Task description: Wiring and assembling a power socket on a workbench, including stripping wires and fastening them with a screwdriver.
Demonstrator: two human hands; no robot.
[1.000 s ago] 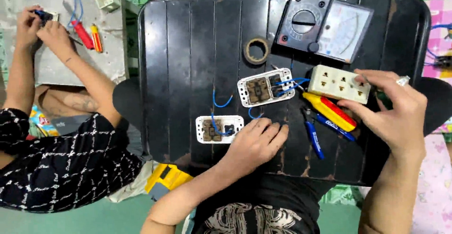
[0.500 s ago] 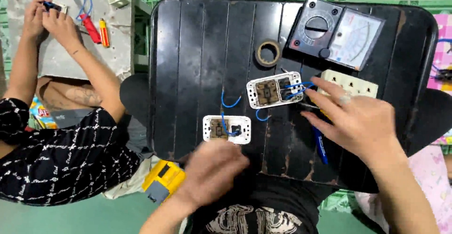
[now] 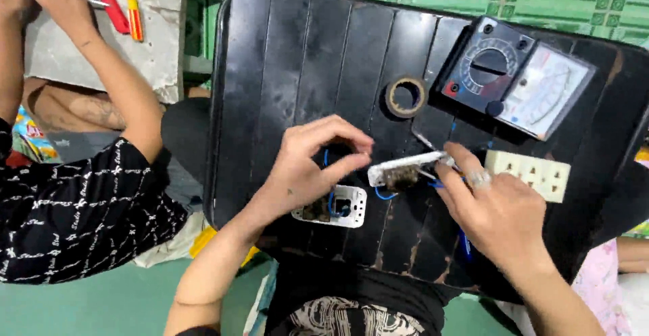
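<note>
On the black slatted tabletop, both my hands meet at a white wall socket plate with blue wires, tilted up on its edge. My left hand pinches its left end between thumb and fingers. My right hand, a ring on one finger, grips its right end. A second white socket plate with a blue wire loop lies flat just below my left hand.
A roll of dark tape and an analog multimeter lie farther back. A cream multi-outlet socket sits at right. Another person in a black patterned shirt works at left beside red and yellow screwdrivers.
My left hand rose from near the table's front edge to the wired socket plate. My right hand shifted onto that plate, which now stands tilted on edge instead of lying flat.
</note>
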